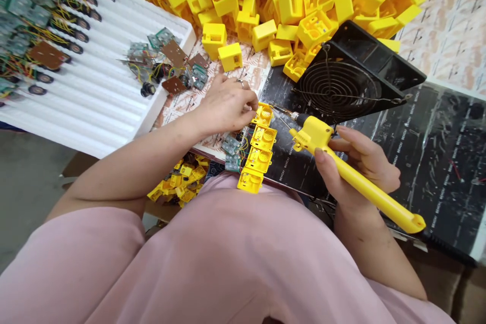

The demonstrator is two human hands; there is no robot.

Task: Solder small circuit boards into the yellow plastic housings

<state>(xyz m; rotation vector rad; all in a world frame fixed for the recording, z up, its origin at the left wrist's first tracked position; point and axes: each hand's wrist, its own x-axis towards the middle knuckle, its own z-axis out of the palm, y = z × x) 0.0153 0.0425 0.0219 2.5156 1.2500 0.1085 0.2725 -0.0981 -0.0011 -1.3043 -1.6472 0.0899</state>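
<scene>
A yellow soldering gun (318, 134) is in my right hand (366, 162), thumb and fingers closed around its body. Its metal tip points left and reaches the topmost yellow plastic housing (265, 114), though whether it touches cannot be told. My left hand (227, 104) is closed in a pinch at that housing's left edge; what lies between the fingertips is hidden. Below it several more housings (263, 136) form a column along the bench edge, each with a round grille inside. Small green circuit boards (231, 153) with thin wires lie left of the column.
A black fan (337, 86) stands behind the soldering gun. Yellow housings (292, 0) are heaped at the back. A white foam tray (125, 96) at left carries wired circuit boards and round black parts. Below the bench, a box holds more yellow pieces (182, 182).
</scene>
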